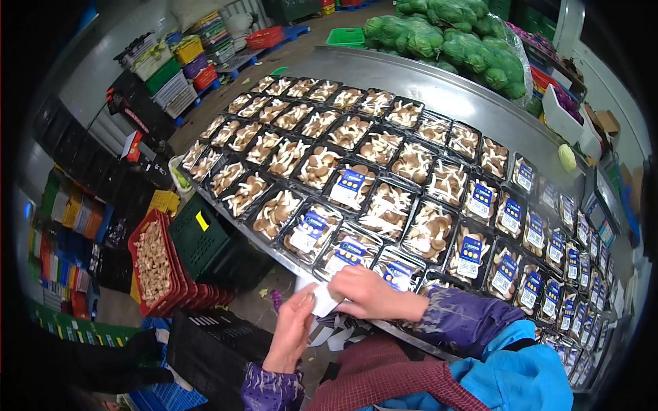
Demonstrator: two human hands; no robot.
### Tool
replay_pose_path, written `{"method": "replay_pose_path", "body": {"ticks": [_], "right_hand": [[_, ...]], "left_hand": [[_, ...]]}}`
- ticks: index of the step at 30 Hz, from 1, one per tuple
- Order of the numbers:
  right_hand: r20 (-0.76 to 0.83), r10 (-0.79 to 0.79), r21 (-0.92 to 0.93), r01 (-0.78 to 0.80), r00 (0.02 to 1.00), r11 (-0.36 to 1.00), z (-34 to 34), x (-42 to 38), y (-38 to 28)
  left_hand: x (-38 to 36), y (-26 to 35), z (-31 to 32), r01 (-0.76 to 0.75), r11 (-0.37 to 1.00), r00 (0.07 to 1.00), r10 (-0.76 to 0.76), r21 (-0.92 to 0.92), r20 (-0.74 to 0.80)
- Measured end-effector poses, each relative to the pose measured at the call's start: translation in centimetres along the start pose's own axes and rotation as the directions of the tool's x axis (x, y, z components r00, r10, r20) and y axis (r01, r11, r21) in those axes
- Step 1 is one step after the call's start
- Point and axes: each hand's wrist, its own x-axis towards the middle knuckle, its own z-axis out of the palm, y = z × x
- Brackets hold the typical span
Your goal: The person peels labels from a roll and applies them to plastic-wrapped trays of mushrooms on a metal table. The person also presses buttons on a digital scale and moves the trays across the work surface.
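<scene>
Near the front edge of the steel table (pixel 322 60), my left hand (pixel 293 327) pinches a white label strip (pixel 323 300). My right hand (pixel 373 293) is closed at the strip's other side, its fingers pressed together over it. Just beyond my hands lie black trays of mushrooms with blue and white labels, such as this labelled tray (pixel 312 233). Farther left and back, unlabelled mushroom trays (pixel 276 212) stand in rows. Many labelled trays (pixel 508 212) fill the right side.
Wrapped green cabbages (pixel 439 41) are heaped at the table's far end. Red crates of mushrooms (pixel 153 264) and a dark green crate (pixel 205 236) stand left of the table. Stacked coloured crates (pixel 164 75) stand at the back left. Label backing strips (pixel 336 335) hang below the table edge.
</scene>
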Motion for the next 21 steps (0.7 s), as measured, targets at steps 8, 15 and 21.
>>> {"method": "replay_pose_path", "body": {"ticks": [8, 15, 21], "right_hand": [[-0.211, 0.631, 0.074, -0.632, 0.746, 0.772, -8.9, 0.3, 16.3], [-0.180, 0.441, -0.709, -0.427, 0.879, 0.562, -6.3, 0.0, 18.3], [0.012, 0.313, -0.211, -0.303, 0.950, 0.929, -2.8, 0.7, 7.9]], "left_hand": [[1.0, -1.7, -2.2, -0.071, 0.955, 0.883, 0.195, 0.289, -0.427], [-0.8, 0.0, 0.1, -0.122, 0.981, 0.944, 0.160, 0.148, -0.287], [-1.2, 1.7, 0.6, -0.219, 0.976, 0.949, 0.214, 0.007, -0.232]]}}
